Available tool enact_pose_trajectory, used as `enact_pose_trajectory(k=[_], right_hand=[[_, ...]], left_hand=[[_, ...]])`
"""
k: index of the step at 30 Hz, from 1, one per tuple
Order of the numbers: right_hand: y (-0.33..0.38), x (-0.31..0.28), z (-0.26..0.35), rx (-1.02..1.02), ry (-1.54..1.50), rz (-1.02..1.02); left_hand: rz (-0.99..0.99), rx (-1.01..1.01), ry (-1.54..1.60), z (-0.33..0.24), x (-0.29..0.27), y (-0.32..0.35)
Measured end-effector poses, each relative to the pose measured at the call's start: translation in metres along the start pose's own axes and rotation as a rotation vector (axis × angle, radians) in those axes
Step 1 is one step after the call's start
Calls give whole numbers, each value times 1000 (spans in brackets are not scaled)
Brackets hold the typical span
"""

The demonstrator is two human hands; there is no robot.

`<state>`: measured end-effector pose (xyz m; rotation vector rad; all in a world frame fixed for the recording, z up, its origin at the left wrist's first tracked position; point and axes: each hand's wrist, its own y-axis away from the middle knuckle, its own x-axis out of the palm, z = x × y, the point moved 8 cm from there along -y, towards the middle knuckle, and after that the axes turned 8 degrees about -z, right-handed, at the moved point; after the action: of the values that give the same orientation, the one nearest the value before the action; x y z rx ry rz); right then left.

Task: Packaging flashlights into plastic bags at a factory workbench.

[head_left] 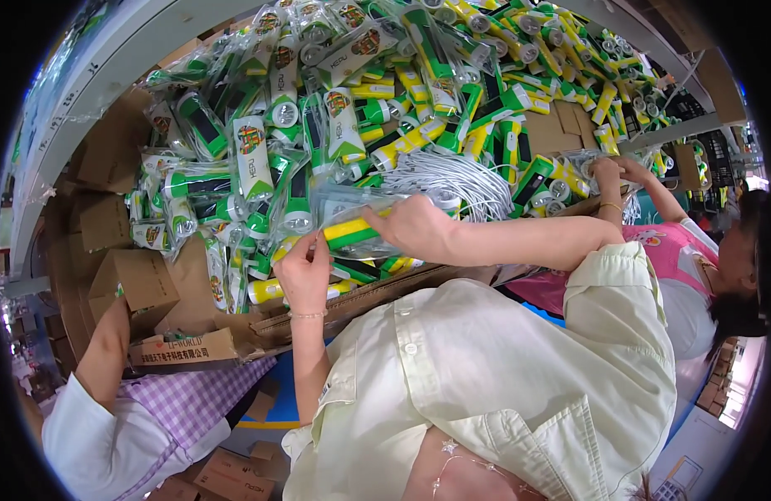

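Note:
A yellow and green flashlight (349, 230) lies slantwise between my two hands, above the front of a big heap. My right hand (416, 229) is closed on its right part, thumb and fingers pressed against the body. Close to the other end, my left hand (305, 274) is closed with thumb and forefinger pinched at the flashlight. A clear plastic bag (339, 200) shows around and behind the flashlight; how far it covers it I cannot tell. Just beyond my right hand lies a bundle of white cables (461, 185).
Bagged flashlights (256, 159) and loose ones (410, 144) fill the wide cardboard-lined bench. An open carton (139, 280) stands left, with a co-worker's arm (106, 346) reaching into it. Another co-worker's hands (615, 171) work at right. A grey metal frame (76, 100) borders the bench.

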<state>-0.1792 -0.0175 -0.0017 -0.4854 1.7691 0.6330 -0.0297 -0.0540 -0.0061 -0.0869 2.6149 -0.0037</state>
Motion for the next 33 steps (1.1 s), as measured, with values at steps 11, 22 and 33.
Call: enact_pose_trajectory(k=[11,22,33], right_hand=[[63,25,-167,813,-630,-188],[107,82,-189,880,-680,0],[76,-116,-174,688,-1312,-784]], left_hand=[[103,-256,101,43,12,-7],[110,-256,145,46,17,-10],[95,-243,93,56,18,-11]])
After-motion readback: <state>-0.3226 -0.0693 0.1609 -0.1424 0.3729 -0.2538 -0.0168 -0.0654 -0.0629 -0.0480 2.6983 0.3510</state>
